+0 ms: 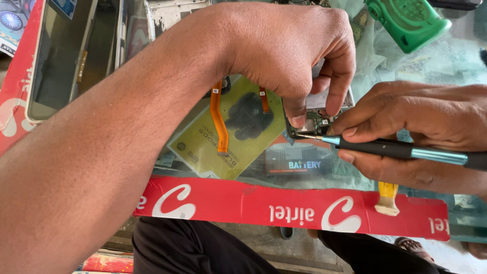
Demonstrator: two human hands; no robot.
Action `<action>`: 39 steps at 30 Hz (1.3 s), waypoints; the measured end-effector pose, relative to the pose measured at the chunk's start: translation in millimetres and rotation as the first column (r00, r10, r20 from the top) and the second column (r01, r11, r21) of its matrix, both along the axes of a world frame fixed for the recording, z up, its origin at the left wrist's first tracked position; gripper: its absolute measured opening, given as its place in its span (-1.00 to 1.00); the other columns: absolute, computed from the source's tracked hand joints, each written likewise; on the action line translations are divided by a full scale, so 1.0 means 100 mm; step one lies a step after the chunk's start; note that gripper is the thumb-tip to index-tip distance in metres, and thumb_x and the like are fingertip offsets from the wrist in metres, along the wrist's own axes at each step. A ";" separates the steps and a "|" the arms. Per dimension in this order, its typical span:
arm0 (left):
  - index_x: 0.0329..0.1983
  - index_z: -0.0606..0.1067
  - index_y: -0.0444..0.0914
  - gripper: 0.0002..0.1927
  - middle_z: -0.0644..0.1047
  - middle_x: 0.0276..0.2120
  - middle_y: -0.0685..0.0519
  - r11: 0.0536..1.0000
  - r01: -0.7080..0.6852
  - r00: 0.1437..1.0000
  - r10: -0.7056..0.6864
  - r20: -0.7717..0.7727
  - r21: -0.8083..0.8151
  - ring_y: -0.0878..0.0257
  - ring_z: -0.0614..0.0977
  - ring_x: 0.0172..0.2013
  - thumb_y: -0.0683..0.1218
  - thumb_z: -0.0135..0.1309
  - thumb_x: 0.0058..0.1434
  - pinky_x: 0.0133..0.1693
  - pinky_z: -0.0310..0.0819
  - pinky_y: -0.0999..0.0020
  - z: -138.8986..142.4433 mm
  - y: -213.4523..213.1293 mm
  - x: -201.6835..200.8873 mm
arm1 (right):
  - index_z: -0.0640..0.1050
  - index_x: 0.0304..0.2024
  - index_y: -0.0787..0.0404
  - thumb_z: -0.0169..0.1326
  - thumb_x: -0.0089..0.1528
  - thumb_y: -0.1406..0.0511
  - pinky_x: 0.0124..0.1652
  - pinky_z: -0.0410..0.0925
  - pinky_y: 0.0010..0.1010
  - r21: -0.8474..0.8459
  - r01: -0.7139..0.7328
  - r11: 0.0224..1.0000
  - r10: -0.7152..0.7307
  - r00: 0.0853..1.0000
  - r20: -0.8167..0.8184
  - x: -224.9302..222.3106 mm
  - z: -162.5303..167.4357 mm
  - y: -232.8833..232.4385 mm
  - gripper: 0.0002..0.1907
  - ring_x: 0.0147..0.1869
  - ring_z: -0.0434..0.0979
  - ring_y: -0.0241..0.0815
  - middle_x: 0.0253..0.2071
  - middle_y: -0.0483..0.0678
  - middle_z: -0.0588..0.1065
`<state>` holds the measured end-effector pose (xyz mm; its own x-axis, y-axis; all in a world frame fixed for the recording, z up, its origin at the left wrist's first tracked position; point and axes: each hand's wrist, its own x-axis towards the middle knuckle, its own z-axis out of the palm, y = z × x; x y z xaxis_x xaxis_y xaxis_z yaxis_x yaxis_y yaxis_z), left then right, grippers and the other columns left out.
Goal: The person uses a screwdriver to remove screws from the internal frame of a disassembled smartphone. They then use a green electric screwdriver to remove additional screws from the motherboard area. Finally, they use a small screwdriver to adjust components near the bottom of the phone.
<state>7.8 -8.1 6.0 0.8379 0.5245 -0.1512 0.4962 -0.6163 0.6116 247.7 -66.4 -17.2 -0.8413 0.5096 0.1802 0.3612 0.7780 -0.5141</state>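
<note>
An opened phone [243, 122] is laid on a glass counter [436, 71], with a screwdriver [401, 150] held to its right and a tool case [408, 23] set behind.

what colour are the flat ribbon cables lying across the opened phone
Orange ribbon cables, clearest in the head view.

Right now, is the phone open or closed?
Open: the phone shows its bare circuit board and orange ribbon cable, with no back cover on.
</note>
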 end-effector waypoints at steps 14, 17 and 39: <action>-0.33 0.69 -0.16 -0.59 0.51 -0.64 0.22 0.999 0.021 1.000 -0.020 0.018 -0.032 0.42 0.52 -0.59 -0.25 0.44 -0.34 -0.55 0.35 0.36 -0.02 0.02 0.01 | 0.48 -0.11 0.13 0.25 0.20 0.36 -0.38 0.49 -0.58 -0.130 0.077 0.989 -0.104 0.971 -0.216 0.05 -0.17 0.03 -0.74 -0.17 0.67 -0.31 -0.11 0.03 0.65; -0.32 0.70 -0.16 -0.59 0.50 -0.63 0.20 0.999 0.031 0.999 -0.030 0.023 -0.032 0.41 0.51 -0.59 -0.25 0.44 -0.33 -0.56 0.35 0.34 -0.03 0.03 0.01 | 0.51 -0.11 0.09 0.26 0.19 0.31 -0.36 0.48 -0.60 -0.051 -0.052 0.997 0.048 0.995 -0.084 0.09 -0.07 0.06 -0.75 -0.08 0.66 -0.28 -0.09 -0.02 0.66; -0.33 0.67 -0.16 -0.59 0.52 -0.63 0.23 1.000 0.012 1.000 -0.012 0.006 -0.013 0.43 0.52 -0.61 -0.23 0.44 -0.34 -0.58 0.35 0.37 -0.02 0.00 0.02 | 0.53 -0.07 0.05 0.27 0.19 0.28 -0.32 0.50 -0.57 -0.030 -0.063 0.998 0.063 0.998 0.014 0.11 -0.09 0.10 -0.72 -0.07 0.68 -0.29 -0.07 -0.06 0.67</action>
